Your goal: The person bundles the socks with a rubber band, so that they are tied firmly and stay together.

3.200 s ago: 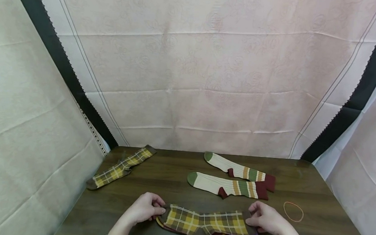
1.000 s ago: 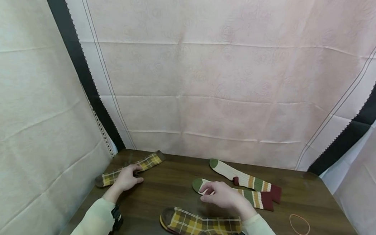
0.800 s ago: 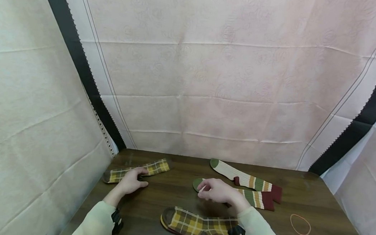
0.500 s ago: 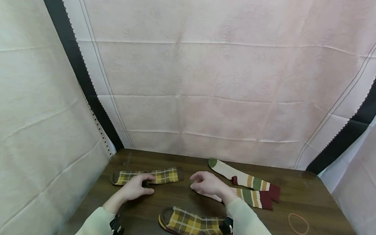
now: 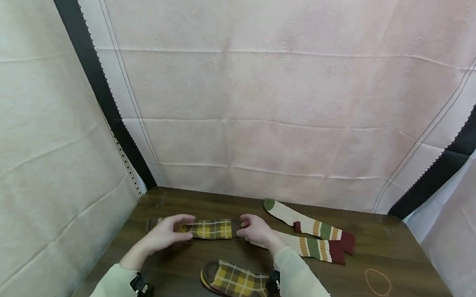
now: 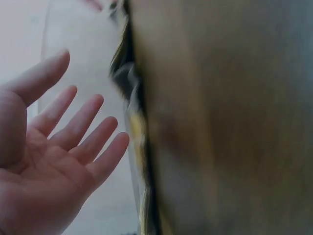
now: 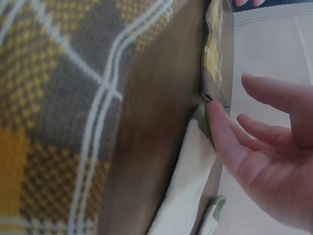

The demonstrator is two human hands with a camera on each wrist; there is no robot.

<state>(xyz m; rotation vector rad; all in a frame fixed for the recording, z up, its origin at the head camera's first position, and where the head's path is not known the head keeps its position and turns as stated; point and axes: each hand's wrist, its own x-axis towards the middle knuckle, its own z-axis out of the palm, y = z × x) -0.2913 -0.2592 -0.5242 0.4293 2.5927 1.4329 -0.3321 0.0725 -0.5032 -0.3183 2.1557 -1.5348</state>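
A: What could slip here?

B: The plaid sock [image 5: 208, 228] lies flat, mid-worktop [image 5: 398, 267]. The left hand [image 5: 165, 235] hovers over it, fingers straight and loose. The right hand [image 5: 255, 231] touches its right end, fingers relaxed. A careless drag could bunch it or snag the striped sock [image 5: 309, 247] just beside.

A: Its long axis?

B: Left to right; which end is the toe is unclear.

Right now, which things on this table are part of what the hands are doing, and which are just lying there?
In hand:
- far plaid sock, between the left hand and right hand
- near plaid sock, same pattern, by the front edge

Lying about:
- two striped cream socks, right of centre
- orange rubber band, far right on the table
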